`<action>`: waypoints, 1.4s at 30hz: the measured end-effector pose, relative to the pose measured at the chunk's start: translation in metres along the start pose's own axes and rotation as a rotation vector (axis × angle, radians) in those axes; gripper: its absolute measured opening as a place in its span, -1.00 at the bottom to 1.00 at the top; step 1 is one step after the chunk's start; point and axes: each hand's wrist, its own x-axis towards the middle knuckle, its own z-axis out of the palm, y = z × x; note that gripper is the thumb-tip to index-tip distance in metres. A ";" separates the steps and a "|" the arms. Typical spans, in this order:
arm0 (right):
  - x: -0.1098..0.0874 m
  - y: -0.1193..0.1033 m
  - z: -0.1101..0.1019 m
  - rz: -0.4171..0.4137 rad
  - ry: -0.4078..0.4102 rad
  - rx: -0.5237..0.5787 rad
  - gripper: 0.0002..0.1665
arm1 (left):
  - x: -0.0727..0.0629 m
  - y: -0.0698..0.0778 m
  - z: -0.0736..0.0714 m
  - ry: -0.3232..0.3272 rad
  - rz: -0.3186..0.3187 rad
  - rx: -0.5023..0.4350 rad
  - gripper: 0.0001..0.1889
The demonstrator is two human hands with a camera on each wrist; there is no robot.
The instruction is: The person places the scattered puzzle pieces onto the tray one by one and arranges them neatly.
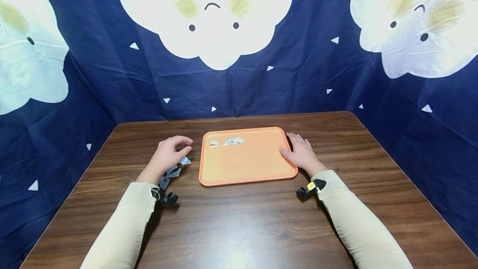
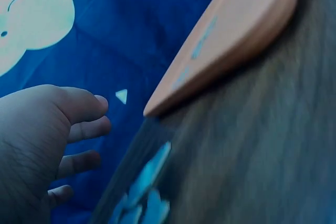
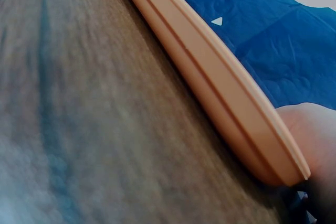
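With my left hand (image 1: 168, 154) loose-fingered, empty, and right hand (image 1: 303, 157) gripping the tray (image 1: 246, 163), I judge the pieces (image 1: 174, 173) toward the worktop's (image 1: 235, 219) left edge light, best pinched edgewise.

The tray (image 1: 246, 163) is orange, the table (image 1: 209, 209) brown woodgrain.

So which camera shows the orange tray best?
The head view: nearly all the orange tray shows, the right hand covering some edge. The left wrist view crops it; the right wrist view shows mainly its outer side.
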 end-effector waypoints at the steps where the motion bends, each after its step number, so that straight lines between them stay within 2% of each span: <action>1: 0.000 0.000 0.000 0.001 -0.001 0.000 -0.09 | -0.003 -0.003 -0.001 0.007 0.000 0.003 -0.75; 7: 0.000 -0.002 -0.001 0.006 -0.005 0.004 -0.09 | -0.018 -0.020 -0.007 0.031 -0.031 0.013 -0.69; 10: -0.001 -0.002 -0.001 0.001 0.003 0.008 -0.09 | -0.026 -0.029 -0.009 0.045 -0.027 0.021 -0.65; 14: 0.000 -0.001 -0.002 -0.014 0.018 0.012 -0.09 | -0.036 -0.040 -0.009 0.065 -0.023 0.046 -0.53; 19: 0.002 0.001 -0.001 -0.022 0.014 0.004 -0.08 | -0.048 -0.051 -0.008 0.049 -0.025 0.085 -0.35; 23: 0.002 0.002 -0.001 -0.025 0.012 0.006 -0.07 | -0.050 -0.054 -0.008 0.047 0.003 0.100 -0.31; 31: 0.000 0.004 0.000 -0.020 0.005 0.010 -0.07 | -0.051 -0.059 -0.006 0.028 0.018 0.134 -0.34; 36: 0.000 0.003 0.000 -0.014 -0.004 0.007 -0.07 | -0.053 -0.065 -0.007 0.052 0.052 0.101 -0.41; 42: 0.001 0.002 0.000 -0.018 0.000 0.005 -0.08 | -0.051 -0.066 -0.010 0.047 0.048 0.098 -0.43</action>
